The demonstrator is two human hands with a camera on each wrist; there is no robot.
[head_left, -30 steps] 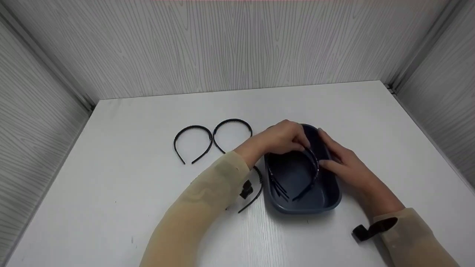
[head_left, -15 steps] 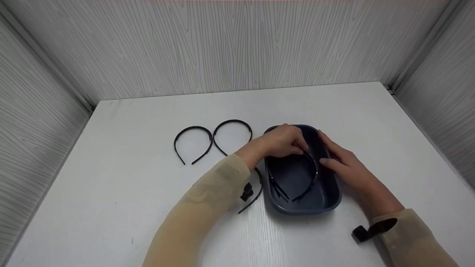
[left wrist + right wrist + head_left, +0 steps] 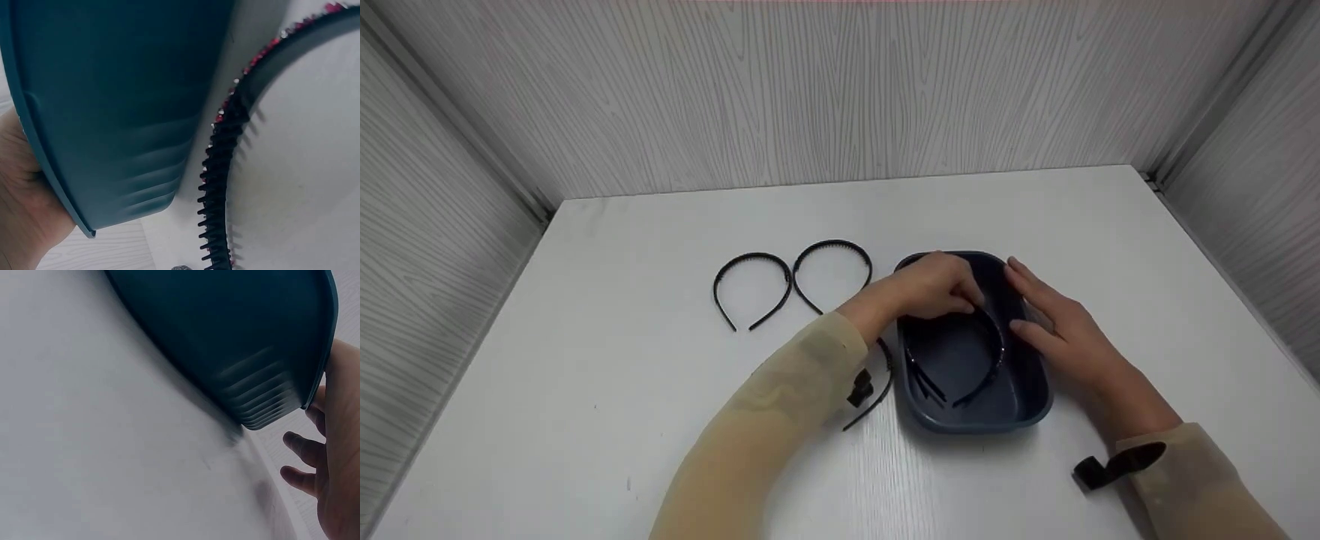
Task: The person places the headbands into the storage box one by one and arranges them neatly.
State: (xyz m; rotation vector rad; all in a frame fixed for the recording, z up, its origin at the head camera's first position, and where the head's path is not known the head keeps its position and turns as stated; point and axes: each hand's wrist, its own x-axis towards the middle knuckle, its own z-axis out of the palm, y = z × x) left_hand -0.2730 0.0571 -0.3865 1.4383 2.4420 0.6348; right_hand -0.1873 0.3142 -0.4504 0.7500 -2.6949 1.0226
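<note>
A dark blue plastic basin (image 3: 952, 429) stands right of the table's middle. Reaching over its far left side, my left hand (image 3: 934, 289) has curled fingers at the top of a dark headband (image 3: 997, 360) with shiny beads; the fingertips are partly hidden. More dark headband ends (image 3: 926, 382) show along the basin's left inside wall. My right hand (image 3: 1061, 330) rests against the basin's right rim, its fingers extended. In the right wrist view, the fingers (image 3: 306, 450) stand loosely apart beside the basin's ribbed corner (image 3: 264, 399).
Two black toothed headbands, a left one (image 3: 751, 256) and a right one (image 3: 832, 242), lie on the white table (image 3: 547, 360). Another headband (image 3: 889, 375) lies partly under the left forearm, its red and clear beads showing in the left wrist view. Wood-grain panels (image 3: 840, 90) enclose the table.
My left hand has sunk slightly into the basin with the headband, then stayed nearly still. The right hand keeps its place at the rim, with its fingers shifted slightly.
</note>
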